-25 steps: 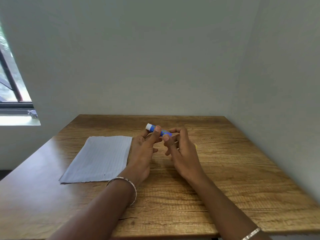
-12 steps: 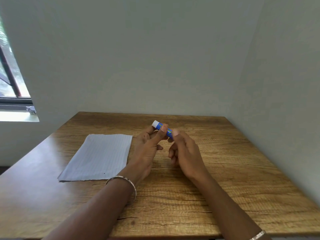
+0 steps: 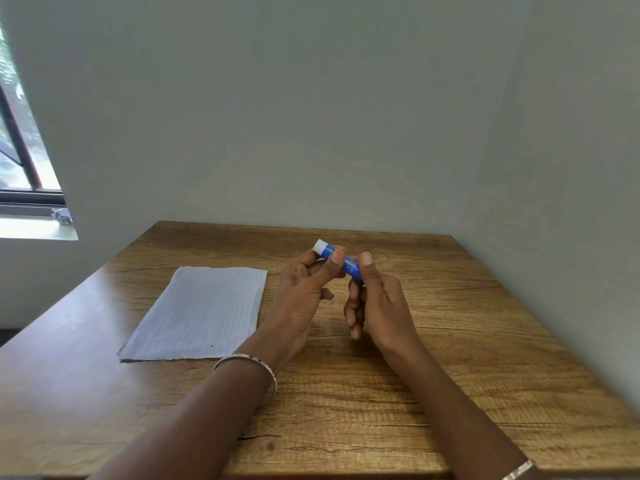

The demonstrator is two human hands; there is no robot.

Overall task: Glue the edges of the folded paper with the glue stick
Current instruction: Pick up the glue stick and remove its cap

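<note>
Blue plastic glue stick (image 3: pixel 341 261) is held in the air above the brown wood-grain surface (image 3: pixel 467 341), roughly mid-surface and toward its far edge. Its 4 o'clock end is hidden behind the right hand (image 3: pixel 381 306), and the label print is too small to read. Its long axis runs 10 to 4 o'clock, with the white end at 10. Cannot tell if that end is the cap or the base. Left hand (image 3: pixel 301 292) pinches the barrel between thumb and forefinger. The right hand has its thumb on top and its fingers curled round the hidden end. White lined paper sheet (image 3: pixel 204 313) lies flat at 9 o'clock of the hands, untouched, and its fold is hard to make out. Silver bangle (image 3: pixel 252 362) is on the left wrist. The right-wrist bangle is cut off by the frame edge.
</note>
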